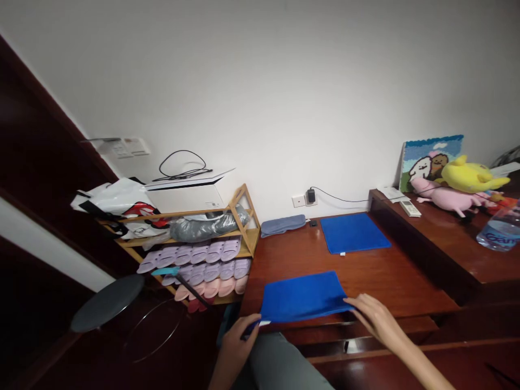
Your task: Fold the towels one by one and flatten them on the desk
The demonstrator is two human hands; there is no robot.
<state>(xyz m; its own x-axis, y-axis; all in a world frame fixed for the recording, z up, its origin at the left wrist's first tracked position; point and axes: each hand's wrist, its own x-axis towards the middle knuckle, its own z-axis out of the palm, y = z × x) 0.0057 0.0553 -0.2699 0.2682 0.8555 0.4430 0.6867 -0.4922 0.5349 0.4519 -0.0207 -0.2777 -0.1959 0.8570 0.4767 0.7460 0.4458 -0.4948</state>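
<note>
A blue cloth [304, 297] lies near the front edge of the brown wooden table [280, 261]. At its near left corner, by a white tag, my left hand [238, 341] pinches the fabric. The near right corner is held between the fingers of my right hand [376, 318]. Farther back on the table, a second blue cloth [354, 233] lies flat with a small white tag on its near edge. A folded grey-blue cloth [283, 225] rests against the wall at the table's back left.
Left of the table stands a wooden rack [252, 238] with slippers, bags and a white box [190, 194]. A round stool [108, 303] is farther left. The raised surface [450, 238] at right bears plush toys, a remote [410, 208] and a plastic bottle [499, 230].
</note>
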